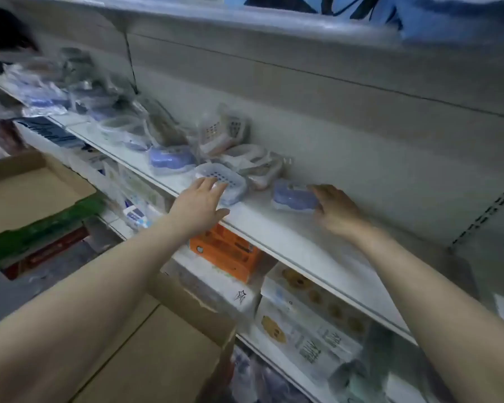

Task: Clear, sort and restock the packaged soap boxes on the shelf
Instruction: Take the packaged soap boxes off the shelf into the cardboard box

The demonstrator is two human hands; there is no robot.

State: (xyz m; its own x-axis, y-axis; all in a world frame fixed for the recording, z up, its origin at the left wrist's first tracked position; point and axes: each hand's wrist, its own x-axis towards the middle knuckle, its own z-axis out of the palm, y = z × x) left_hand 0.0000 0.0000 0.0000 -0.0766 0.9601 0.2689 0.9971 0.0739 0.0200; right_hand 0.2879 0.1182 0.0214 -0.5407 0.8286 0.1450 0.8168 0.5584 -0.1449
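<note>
Brown cardboard box (157, 353) sits nearest me, empty. My left hand (201, 205), fingers spread, rests on one white perforated soap box (221, 181); my right hand (336, 212) curls loosely against one purple soap box (296, 196). I judge this the sorting step; next I must close each grip. Farther along the shelf (288, 231), wrapped packs blur beyond counting.

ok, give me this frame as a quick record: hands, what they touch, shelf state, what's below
left hand: open, fingers resting on white perforated plastic soap box
right hand: fingers against lilac wrapped soap box, grip not closed
white metal shelf: bare right of the hands, wrapped soap boxes piled left
below: orange carton
lower left: open brown cardboard box
</note>
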